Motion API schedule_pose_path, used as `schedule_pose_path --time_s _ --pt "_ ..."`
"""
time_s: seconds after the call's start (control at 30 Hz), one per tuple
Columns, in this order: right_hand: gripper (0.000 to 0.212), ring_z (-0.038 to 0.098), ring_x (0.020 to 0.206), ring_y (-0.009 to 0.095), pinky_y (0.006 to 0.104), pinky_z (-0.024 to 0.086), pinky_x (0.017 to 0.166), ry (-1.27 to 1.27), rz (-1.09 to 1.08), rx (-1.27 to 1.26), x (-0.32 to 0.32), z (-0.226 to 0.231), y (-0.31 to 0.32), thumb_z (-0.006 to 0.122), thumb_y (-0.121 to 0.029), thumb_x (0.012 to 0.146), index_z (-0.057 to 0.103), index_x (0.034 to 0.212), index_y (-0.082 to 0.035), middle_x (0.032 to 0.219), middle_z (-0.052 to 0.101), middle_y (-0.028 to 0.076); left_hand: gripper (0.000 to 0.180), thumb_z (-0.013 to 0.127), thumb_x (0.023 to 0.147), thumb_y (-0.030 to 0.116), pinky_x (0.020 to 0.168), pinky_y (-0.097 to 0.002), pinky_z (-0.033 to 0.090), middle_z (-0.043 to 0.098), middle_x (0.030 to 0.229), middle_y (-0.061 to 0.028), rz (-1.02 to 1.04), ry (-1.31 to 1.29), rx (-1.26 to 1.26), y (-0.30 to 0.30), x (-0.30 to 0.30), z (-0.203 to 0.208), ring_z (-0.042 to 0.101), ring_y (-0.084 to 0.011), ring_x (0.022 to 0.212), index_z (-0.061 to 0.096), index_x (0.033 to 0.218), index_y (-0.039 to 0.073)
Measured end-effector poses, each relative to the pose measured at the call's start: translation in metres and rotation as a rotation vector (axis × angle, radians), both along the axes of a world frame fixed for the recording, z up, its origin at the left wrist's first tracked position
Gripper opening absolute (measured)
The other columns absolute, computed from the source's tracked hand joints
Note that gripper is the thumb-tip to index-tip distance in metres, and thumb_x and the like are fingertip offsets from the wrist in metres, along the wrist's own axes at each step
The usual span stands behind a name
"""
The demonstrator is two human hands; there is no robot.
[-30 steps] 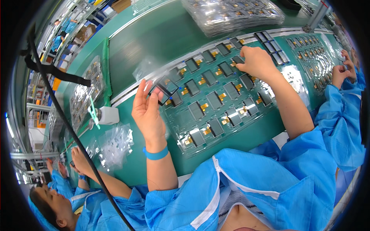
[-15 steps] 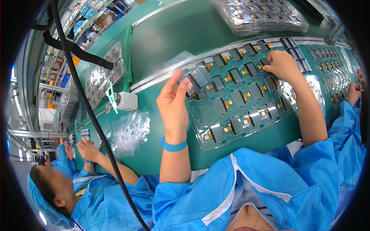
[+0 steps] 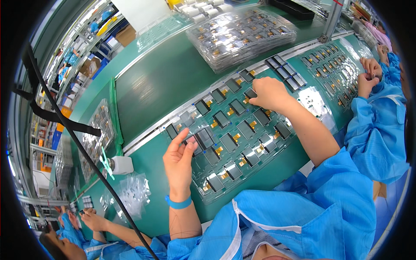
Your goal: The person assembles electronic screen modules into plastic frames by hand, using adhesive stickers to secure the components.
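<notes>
My left hand (image 3: 178, 160), wearing a blue wristband, pinches a dark rectangular display panel (image 3: 204, 138) by its edge between thumb and fingers. The panel is held over the left part of a clear plastic tray (image 3: 203, 200). Rows of small LCD modules (image 3: 229, 142) with gold-coloured flex tails lie in the tray's pockets. My right hand (image 3: 272, 94) reaches to the tray's far right part, its thumb and fingers closed on one LCD module (image 3: 250, 92). The fingers partly hide that module, and I cannot tell whether it is lifted from its pocket.
Beyond the tray stands a tall stack of filled trays (image 3: 242, 37). A block of dark panels (image 3: 286, 73) lies at its far right. On the left are a white bottle (image 3: 121, 165) and plastic bags (image 3: 132, 195). Co-workers sit either side; a black cable (image 3: 82, 151) crosses the left.
The whole view has swung to the right, so the table sits further left and lower. The left hand's panel lies flatter and lower over the tray. The right hand stays at the same module.
</notes>
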State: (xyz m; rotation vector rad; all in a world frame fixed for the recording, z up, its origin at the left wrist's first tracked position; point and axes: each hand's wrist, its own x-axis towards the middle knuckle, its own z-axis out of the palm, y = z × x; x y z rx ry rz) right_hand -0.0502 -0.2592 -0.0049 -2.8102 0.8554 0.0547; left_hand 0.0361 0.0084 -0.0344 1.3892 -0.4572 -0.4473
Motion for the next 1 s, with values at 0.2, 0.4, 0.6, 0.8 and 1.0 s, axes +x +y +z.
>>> schedule_pose_path --time_s 0.2,0.4,0.6,0.8,1.0 --pt "0.025 0.062 0.08 0.03 0.0392 0.05 0.07 -0.07 -0.015 0.012 -0.004 -0.008 -0.005 0.067 -0.025 0.069 0.062 0.078 -0.002 0.081 0.064 0.014 0.041 0.054 0.08 -0.009 0.085 -0.0249 0.047 0.052 0.117 -0.0119 -0.149 0.027 0.041 -0.009 -0.008 -0.009 0.055 -0.014 0.097 0.047 0.12 -0.004" --pt "0.031 0.061 0.084 0.029 0.0381 0.048 0.074 -0.242 0.032 0.234 -0.012 -0.009 -0.004 0.066 -0.024 0.068 0.064 0.089 -0.002 0.084 0.064 0.014 0.049 0.055 0.079 -0.012 0.084 -0.0259 0.048 0.052 0.114 -0.0111 -0.107 0.049 -0.036 -0.014 -0.012 -0.01 0.056 -0.015 0.096 0.042 0.125 -0.002" --pt "0.03 0.06 0.086 0.029 0.0378 0.047 0.076 -0.269 0.098 0.149 -0.014 -0.022 0.005 0.065 -0.023 0.07 0.064 0.09 -0.002 0.091 0.062 0.014 0.051 0.055 0.078 -0.011 0.085 -0.0263 0.048 0.052 0.111 -0.01 -0.106 0.09 -0.058 -0.014 -0.011 -0.011 0.056 -0.0143 0.095 0.041 0.126 -0.001" --pt "0.029 0.059 0.078 0.021 0.0299 0.047 0.069 -0.476 0.23 0.579 -0.017 -0.01 0.024 0.069 -0.019 0.069 0.063 0.091 -0.002 0.083 0.058 0.011 0.048 0.053 0.08 -0.011 0.088 -0.0266 0.046 0.05 0.115 -0.0103 -0.135 0.086 -0.031 -0.017 -0.012 -0.012 0.054 -0.0149 0.099 0.04 0.126 -0.003" --pt "0.031 0.059 0.077 0.016 0.026 0.048 0.069 -0.665 0.37 0.647 -0.016 -0.009 0.045 0.07 -0.01 0.067 0.062 0.095 -0.001 0.085 0.058 0.008 0.048 0.052 0.081 -0.01 0.096 -0.0294 0.04 0.042 0.126 -0.0134 -0.155 0.051 -0.008 -0.016 -0.014 -0.014 0.046 -0.0201 0.115 0.039 0.127 -0.003"
